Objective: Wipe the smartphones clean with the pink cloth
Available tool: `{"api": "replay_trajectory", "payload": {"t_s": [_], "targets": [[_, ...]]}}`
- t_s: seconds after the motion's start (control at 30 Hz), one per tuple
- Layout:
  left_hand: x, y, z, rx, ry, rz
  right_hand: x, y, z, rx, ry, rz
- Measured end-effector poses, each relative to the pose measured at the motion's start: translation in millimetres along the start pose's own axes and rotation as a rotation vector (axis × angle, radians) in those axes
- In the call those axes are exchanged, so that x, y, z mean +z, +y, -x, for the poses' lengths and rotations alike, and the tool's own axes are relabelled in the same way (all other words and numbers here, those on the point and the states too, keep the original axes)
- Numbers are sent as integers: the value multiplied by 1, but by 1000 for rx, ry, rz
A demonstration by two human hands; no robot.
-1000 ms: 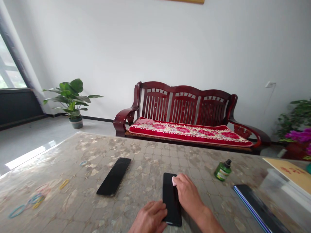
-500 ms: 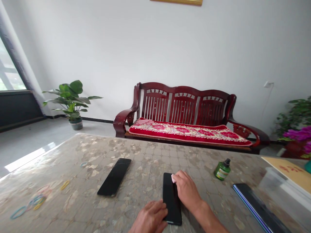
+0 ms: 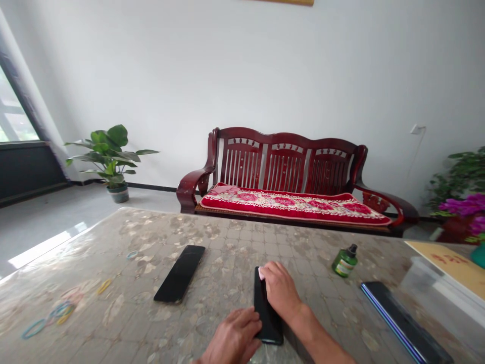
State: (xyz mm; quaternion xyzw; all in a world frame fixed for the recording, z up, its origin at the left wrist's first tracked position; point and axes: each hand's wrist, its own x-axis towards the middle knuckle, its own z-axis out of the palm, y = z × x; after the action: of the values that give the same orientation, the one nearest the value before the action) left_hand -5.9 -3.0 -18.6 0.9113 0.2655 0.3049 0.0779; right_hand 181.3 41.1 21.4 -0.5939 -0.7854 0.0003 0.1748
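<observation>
A black phone [image 3: 265,316] lies face up on the patterned table [image 3: 235,253] in front of me. My right hand [image 3: 278,290] rests on its far half, fingers closed on a small pink cloth [image 3: 261,273] pressed to the screen near the top edge. The fingers of my left hand [image 3: 233,338] lie flat against the phone's near left edge. A second black phone [image 3: 180,273] lies to the left. At the right, a third phone [image 3: 401,319] with a blue edge lies near the table's side.
A small green bottle [image 3: 344,262] with a black cap stands to the right of my hand. Coloured rubber bands [image 3: 56,312] are scattered at the left. A yellow board [image 3: 450,265] lies at the right. Behind the table stands a red wooden bench [image 3: 291,184], with plants at both sides.
My right hand with the pink cloth has slid a little to the left across the top of the phone's screen. My left hand stays at the phone's near edge.
</observation>
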Motion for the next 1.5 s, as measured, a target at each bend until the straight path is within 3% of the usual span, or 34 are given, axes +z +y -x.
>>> {"api": "replay_trajectory", "payload": {"t_s": [0.23, 0.5, 0.63, 0.77, 0.97, 1.13, 1.3, 1.5], "targets": [[-6, 6, -3, -68, -30, 52, -14, -7, 58, -202, -104, -162], [-10, 7, -2, -79, -69, 32, -12, 13, 18, -8, -19, -49], [-7, 8, -2, -115, -78, 50, -12, 9, 41, -121, -27, -105], [-13, 9, -7, -198, -183, 128, -14, 5, 67, -222, -16, -246], [-25, -9, -21, -188, -307, 209, -1, 20, 58, -1, 179, -674], [-39, -33, -50, -173, -427, 40, 3, 28, 57, 133, 246, -898], [-40, -50, -92, 73, -560, -124, 2, 38, 56, 313, 329, -1060], [-27, -51, -121, 190, -755, -265, 5, 46, 56, 453, 354, -1156]]}}
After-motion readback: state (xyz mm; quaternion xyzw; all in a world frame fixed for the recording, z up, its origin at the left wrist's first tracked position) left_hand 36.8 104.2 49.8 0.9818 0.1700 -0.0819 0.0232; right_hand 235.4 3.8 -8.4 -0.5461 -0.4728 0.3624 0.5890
